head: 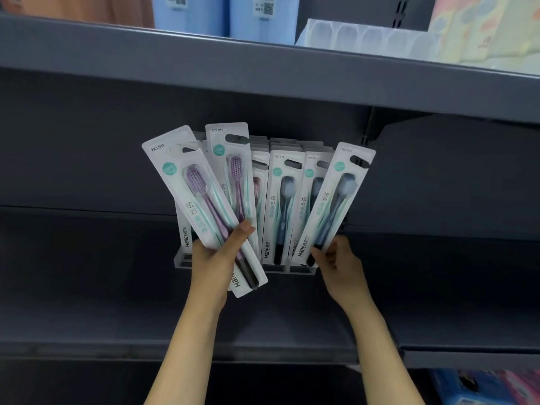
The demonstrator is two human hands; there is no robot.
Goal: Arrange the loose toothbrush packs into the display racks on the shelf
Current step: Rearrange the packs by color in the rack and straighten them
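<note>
From my remote seat, much of the rack (182,260) stays hidden: only its clear front lip shows under the packs, and my left hand (214,260) covers part of it. I cannot tell how many slots it has or how deep the rows run; behind the front packs I see only stacked card tops. The middle pack with the reddish brush (258,185) is mostly covered by the purple ones. Printing below the brand word is too small to read.

The rack sits on the dark shelf (87,287) and holds upright rows of packs; the front blue pack (282,209) and its neighbour (309,206) stand side by side in it. Above, the upper shelf (175,54) carries blue boxes (193,13) and a clear tray (368,39), both cut off by the frame edge.

My left hand reaches up, thumb across the front, gripping two purple packs (201,206) fanned apart, the front one tilted left, their lower ends below the rack's lip. My right hand (340,263) pinches the bottom corner of a tilted blue pack (336,200), leaning right at the rack's right end; whether its foot is in a slot I cannot tell.
</note>
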